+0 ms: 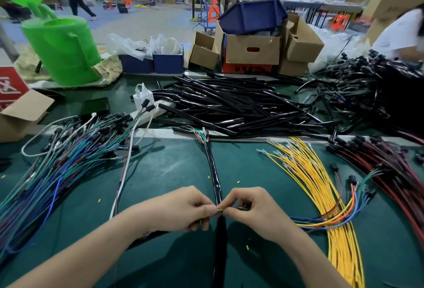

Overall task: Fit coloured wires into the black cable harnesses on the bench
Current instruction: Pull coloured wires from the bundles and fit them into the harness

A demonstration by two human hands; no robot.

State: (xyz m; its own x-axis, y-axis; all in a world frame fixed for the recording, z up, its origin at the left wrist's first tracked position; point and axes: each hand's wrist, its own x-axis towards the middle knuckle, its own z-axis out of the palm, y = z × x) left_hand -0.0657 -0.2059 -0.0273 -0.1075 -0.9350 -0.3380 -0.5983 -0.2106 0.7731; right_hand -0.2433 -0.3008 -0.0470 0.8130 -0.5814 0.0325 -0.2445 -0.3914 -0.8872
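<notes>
I am pinching coloured wires (307, 221) between left hand (181, 207) and right hand (254, 209) near the worktop (160, 173)'s front edge. I am probably bunching their tips to feed the black harness (214, 173).

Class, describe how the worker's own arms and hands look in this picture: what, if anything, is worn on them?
The left forearm and right forearm are bare to the frame's edge: no sleeves show. The left hand and right hand wear no gloves, and no ring, watch or wristband is visible.
</notes>
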